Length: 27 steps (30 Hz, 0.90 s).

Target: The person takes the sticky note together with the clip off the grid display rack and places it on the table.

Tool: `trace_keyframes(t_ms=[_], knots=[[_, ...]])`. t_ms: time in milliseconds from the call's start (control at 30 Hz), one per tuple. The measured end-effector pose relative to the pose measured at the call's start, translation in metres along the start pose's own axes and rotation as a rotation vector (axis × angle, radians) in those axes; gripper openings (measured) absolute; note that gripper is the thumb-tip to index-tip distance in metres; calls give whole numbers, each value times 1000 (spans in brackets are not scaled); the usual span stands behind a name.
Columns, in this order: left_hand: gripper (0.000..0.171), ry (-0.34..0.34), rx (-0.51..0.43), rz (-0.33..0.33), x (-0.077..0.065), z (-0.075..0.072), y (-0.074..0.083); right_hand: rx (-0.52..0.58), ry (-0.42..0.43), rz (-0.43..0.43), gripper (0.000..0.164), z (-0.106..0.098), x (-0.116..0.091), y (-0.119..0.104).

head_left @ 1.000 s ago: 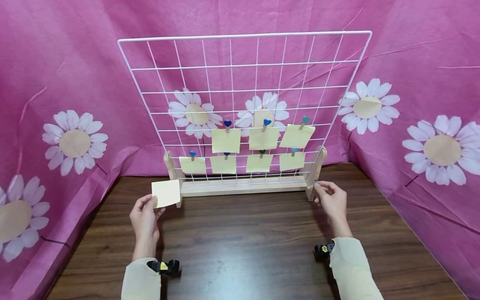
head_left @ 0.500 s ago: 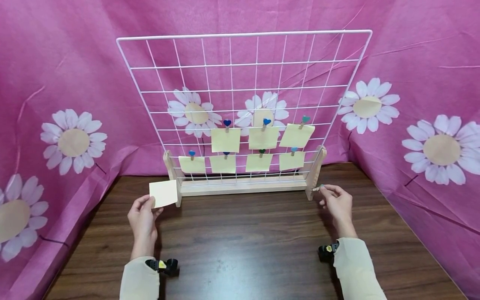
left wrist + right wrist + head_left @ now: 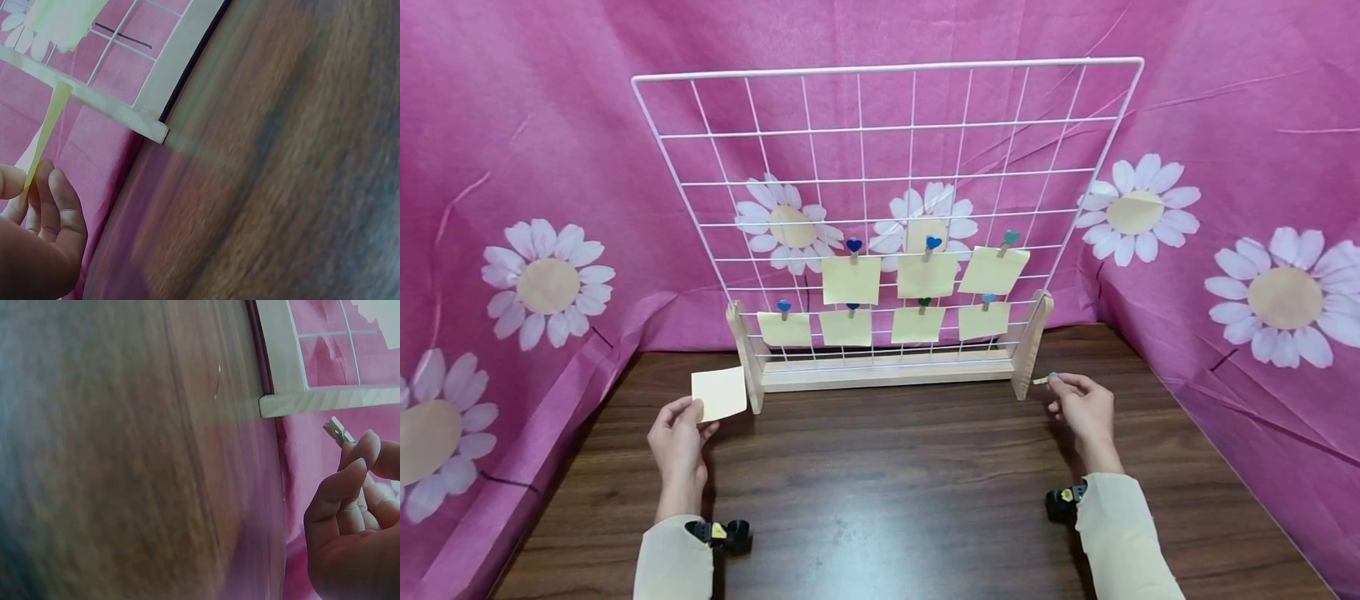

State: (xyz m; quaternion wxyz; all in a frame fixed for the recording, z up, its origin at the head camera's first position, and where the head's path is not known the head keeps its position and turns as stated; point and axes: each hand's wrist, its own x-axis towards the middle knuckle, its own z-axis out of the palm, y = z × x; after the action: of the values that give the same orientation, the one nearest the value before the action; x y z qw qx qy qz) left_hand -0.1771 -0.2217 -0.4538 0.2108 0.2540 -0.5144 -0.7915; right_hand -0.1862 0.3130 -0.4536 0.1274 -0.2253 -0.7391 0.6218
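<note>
In the head view my left hand (image 3: 679, 446) pinches a pale yellow sticky note (image 3: 719, 394) by its lower left corner, left of the grid's stand. Seen edge-on in the left wrist view, the sticky note (image 3: 49, 128) sits between thumb and fingers. My right hand (image 3: 1086, 417) holds a small wooden clothespin (image 3: 1041, 381) just right of the stand, a bit of green showing at the fingertips. The right wrist view shows the clothespin (image 3: 337, 431) poking out past thumb and forefinger. Between the hands stands a white wire grid (image 3: 887, 129) with two rows of clipped yellow notes (image 3: 852, 281).
A wooden stand (image 3: 887, 379) carries the grid on the dark wood table (image 3: 865, 483). Heart-topped clothespins (image 3: 933, 243) in blue and green fix the notes to the grid's lower part. Pink cloth (image 3: 1225, 100) with white daisies surrounds the table's back and sides.
The left hand with the sticky note has drifted slightly left and down. My right hand has moved right, away from the stand, and more of the clothespin shows.
</note>
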Motion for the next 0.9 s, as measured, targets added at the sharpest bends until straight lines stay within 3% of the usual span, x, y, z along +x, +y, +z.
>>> trace_keyframes(t_ms=[533, 800, 900], knots=[[12, 4, 23, -25, 10, -10, 1, -48, -20, 44, 35, -12, 9, 9], [7, -58, 150, -52, 15, -15, -1, -61, -41, 74, 34, -18, 16, 16], [7, -59, 165, -51, 17, -18, -3, -38, -59, 82, 24, -21, 17, 19]])
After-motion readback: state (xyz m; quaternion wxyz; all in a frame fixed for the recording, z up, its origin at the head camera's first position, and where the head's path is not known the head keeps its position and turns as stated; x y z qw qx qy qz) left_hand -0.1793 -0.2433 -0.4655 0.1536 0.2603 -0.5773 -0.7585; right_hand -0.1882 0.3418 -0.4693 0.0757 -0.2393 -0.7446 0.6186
